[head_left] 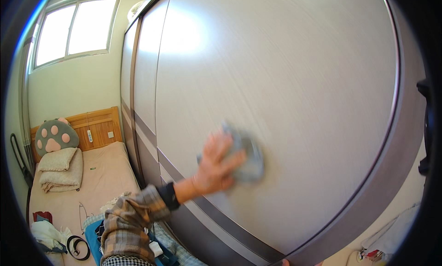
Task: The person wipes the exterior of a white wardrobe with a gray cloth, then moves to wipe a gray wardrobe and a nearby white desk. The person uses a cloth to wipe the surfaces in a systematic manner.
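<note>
My left hand (215,163) presses a grey-blue cloth (251,162) flat against the wide, pale door (294,81) of a wardrobe. Both hand and cloth are smeared by motion. The fingers spread over the cloth's left part, and its right part sticks out past them. A plaid sleeve with a dark cuff covers my left forearm, which comes up from the lower left. At the bottom edge, only the fingertips of my right hand (286,263) show beside the wardrobe's lower frame; the rest is out of view.
Left of the wardrobe stands a bed (108,162) with a wooden headboard, a paw-shaped cushion (56,136) and a folded quilt (64,174). Clothes, a coiled black belt (78,247) and a blue container (93,240) lie nearer. Grey fabric (396,231) hangs at the lower right.
</note>
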Tool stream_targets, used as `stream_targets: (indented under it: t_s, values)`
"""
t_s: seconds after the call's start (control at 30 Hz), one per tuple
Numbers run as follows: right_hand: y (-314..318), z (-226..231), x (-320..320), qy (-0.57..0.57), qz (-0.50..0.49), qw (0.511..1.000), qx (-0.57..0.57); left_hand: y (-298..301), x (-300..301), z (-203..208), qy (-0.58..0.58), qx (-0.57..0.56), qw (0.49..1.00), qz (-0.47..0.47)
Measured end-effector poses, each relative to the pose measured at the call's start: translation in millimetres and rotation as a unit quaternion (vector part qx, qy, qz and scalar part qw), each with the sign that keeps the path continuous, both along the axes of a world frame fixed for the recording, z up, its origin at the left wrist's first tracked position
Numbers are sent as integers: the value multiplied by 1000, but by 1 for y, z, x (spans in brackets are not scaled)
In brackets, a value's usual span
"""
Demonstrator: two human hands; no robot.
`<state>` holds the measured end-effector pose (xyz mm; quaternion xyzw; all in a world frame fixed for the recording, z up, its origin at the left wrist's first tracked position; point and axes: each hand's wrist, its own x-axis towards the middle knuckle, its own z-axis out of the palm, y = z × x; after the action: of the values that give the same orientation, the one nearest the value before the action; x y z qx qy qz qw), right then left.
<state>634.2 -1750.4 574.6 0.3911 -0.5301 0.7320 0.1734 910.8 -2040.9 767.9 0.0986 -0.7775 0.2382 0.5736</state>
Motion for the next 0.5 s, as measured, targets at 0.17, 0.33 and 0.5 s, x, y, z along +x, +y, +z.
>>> stream_targets:
  t_s: [0.17,0.33,0.5]
  values:
    - [-1,35,37,-16,-104,992,64,-10,30,-51,-213,-89,973,20]
    - [-5,20,40,-16,-182,977,112,-44,49,69,-38,16,996,80]
    - [-7,-7,19,139,-297,935,138,-71,32,172,268,16,963,11]
